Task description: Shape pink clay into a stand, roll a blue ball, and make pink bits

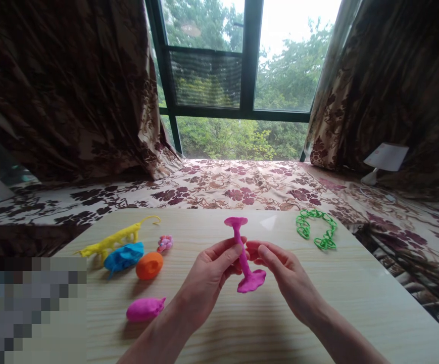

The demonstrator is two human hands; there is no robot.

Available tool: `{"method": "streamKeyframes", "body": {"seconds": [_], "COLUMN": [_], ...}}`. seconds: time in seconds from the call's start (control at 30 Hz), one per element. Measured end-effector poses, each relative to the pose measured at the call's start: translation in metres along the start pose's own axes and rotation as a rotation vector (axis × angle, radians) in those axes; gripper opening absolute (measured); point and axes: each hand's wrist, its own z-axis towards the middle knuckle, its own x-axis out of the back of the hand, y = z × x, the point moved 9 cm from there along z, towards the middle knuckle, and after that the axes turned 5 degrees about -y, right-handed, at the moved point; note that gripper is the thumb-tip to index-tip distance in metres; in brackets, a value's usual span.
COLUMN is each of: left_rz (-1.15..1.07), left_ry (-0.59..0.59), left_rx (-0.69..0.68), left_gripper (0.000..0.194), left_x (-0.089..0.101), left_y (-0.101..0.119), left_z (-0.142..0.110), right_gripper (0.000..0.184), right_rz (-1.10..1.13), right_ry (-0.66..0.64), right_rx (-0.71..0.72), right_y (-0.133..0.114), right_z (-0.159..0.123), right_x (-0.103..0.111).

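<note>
Above the middle of the table, my left hand (215, 263) pinches the stem of a pink clay figure (244, 260). The figure has a thin stem with a small flat disc at its top and a wider, wavy-edged disc at its bottom. It tilts slightly, top toward the left. Close by on its right side is my right hand (283, 273), with thumb and fingers curled near each other beside the stem. Whether its fingertips touch the clay or hold a small bit is hidden.
On the table (318, 323), a yellow clay animal (116, 240), a blue lump (124, 256), an orange piece (149, 266), a pink-purple cluster (165, 243) and a pink roll (145, 309) lie left. A green clay chain (320, 230) lies right. Behind are a lamp (386, 156) and curtains (71, 91).
</note>
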Motion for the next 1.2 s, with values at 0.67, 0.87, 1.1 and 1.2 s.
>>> {"method": "streamKeyframes", "body": {"seconds": [0.67,0.87,1.1,1.2], "left_rz": [-0.099,-0.031,-0.011,-0.031], "left_ry": [0.080,0.156,0.257,0.193], "left_rx": [-0.016,-0.023,-0.038,-0.054], "left_gripper": [0.024,0.017,0.020,0.021], "left_x": [0.010,0.014,0.018,0.011], "left_y": [-0.007,-0.014,-0.016,-0.015], "left_z": [0.003,0.002,0.000,0.000], "right_gripper": [0.016,0.011,0.013,0.014], "right_rz": [-0.327,-0.583,-0.717,-0.723], "right_ry": [-0.002,0.094,0.088,0.092], "right_rx": [0.146,0.273,0.296,0.296], "right_y": [-0.016,-0.020,-0.023,-0.024], "right_z": [-0.004,-0.007,-0.010,-0.009], "right_x": [-0.008,-0.005,-0.007,-0.005]}}
